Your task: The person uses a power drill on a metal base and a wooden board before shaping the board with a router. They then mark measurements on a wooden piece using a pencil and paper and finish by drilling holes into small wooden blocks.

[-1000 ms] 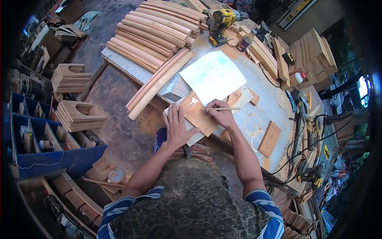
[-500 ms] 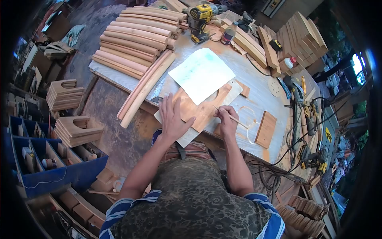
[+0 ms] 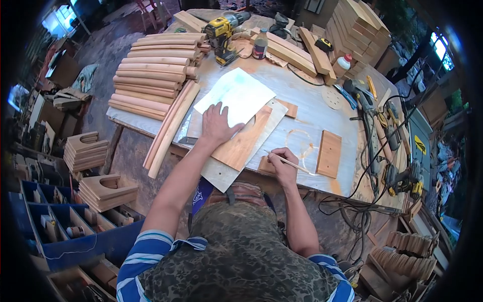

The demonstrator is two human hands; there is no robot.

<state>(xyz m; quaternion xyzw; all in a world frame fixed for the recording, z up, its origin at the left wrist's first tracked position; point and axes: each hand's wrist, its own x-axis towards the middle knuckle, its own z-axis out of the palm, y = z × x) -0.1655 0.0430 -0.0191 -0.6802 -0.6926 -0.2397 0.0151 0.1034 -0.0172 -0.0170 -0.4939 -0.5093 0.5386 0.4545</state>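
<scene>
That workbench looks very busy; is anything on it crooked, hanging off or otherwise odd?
Yes. The pale board under the left hand sticks out past the bench edge, lying at an angle. Two long curved strips also hang over that edge. A tangle of cables droops off the near side.

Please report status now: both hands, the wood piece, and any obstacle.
Left hand flat on wood piece, pressing it to plywood template. Right hand grips pencil, tip at board's edge. Paper sheet lies under the left fingertips.

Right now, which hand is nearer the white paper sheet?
Left. The left hand lies flat at the white paper sheet, fingertips touching its edge; the right hand, holding a pencil, sits well below it.
</scene>
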